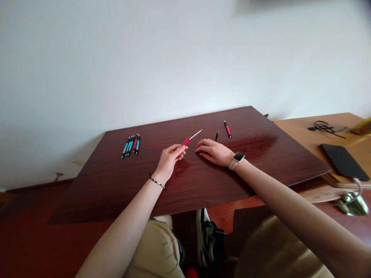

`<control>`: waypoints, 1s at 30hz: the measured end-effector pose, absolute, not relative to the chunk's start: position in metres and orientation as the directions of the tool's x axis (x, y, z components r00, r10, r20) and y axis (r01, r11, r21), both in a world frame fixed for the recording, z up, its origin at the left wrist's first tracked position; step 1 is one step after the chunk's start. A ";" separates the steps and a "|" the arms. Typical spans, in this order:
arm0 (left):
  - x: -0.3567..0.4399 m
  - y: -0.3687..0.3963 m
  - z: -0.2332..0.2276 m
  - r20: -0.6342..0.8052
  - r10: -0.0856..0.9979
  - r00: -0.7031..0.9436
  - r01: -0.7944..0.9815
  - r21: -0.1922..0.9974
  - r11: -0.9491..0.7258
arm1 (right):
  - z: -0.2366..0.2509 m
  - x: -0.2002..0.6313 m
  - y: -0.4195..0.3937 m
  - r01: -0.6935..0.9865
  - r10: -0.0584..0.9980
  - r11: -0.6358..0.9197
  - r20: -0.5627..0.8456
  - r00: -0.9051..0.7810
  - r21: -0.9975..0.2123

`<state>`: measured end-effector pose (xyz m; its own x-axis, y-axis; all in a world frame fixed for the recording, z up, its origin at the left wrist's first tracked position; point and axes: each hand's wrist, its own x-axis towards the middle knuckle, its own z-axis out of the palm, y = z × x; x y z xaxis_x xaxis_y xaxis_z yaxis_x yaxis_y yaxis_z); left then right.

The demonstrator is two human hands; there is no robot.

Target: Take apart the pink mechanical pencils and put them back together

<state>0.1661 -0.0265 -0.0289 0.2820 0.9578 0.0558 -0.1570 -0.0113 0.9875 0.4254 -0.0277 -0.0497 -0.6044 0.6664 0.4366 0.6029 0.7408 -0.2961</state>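
Observation:
Between the thumb and fingers of my left hand (174,153) is the red barrel of a disassembled pen (185,142), its thin pale refill sticking out bare toward the upper right. My right hand (213,151) rests palm down on the dark wood table (185,189), fingers a little bent and slightly apart; whatever is under the palm is hidden. Just beyond its knuckles lies a small black pen part (217,135). Farther back is a whole red and black pen (228,129). On the left side, several blue pens (130,145) and one red pen (135,143) lie side by side.
A lighter wooden table (301,127) adjoins on the right, bearing a black phone-like slab (344,161), a coiled black cable (324,126) and a yellow item (362,126) at the edge of view. A white wall (174,58) stands behind the dark table.

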 end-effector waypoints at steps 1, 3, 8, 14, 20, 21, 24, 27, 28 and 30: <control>0.166 -0.026 -0.029 0.056 0.957 0.284 -0.158 0.987 -0.011 | -0.051 0.426 -0.027 0.603 0.671 0.737 0.436 -0.600 -0.306; 0.166 -0.026 -0.029 0.058 0.956 0.288 -0.157 0.988 -0.013 | -0.051 0.426 -0.026 0.611 0.682 0.727 0.432 -0.590 -0.314; 0.166 -0.026 -0.028 0.053 0.958 0.281 -0.149 0.989 -0.011 | -0.044 0.429 -0.034 0.705 0.729 0.662 0.439 -0.525 -0.256; 0.165 -0.026 -0.028 0.050 0.958 0.282 -0.157 0.988 -0.005 | -0.042 0.443 -0.044 0.729 0.786 0.607 0.378 -0.490 -0.317; 0.165 -0.026 -0.029 0.041 0.959 0.280 -0.133 0.991 -0.003 | -0.053 0.449 -0.037 0.728 0.823 0.564 0.340 -0.455 -0.391; 0.165 -0.026 -0.029 0.042 0.960 0.278 -0.132 0.991 -0.006 | -0.054 0.448 -0.037 0.725 0.821 0.567 0.342 -0.457 -0.390; 0.165 -0.026 -0.028 0.054 0.959 0.278 -0.110 0.994 -0.024 | -0.053 0.446 -0.035 0.717 0.825 0.558 0.372 -0.426 -0.417; 0.165 -0.027 -0.027 0.077 0.958 0.277 -0.023 0.997 -0.074 | -0.049 0.448 -0.036 0.689 0.857 0.491 0.439 -0.271 -0.533; 0.166 -0.027 -0.027 0.088 0.957 0.277 0.011 0.996 -0.094 | -0.047 0.449 -0.037 0.663 0.865 0.461 0.467 -0.186 -0.590; 0.166 -0.028 -0.027 0.106 0.953 0.284 0.061 0.990 -0.128 | -0.043 0.453 -0.038 0.582 0.858 0.418 0.513 -0.001 -0.698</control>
<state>0.1658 -0.0282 -0.0266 0.2844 0.9528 0.1058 0.0607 -0.1280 0.9899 0.4527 -0.0381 -0.0430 -0.0010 0.8582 0.5133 0.5817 0.4180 -0.6977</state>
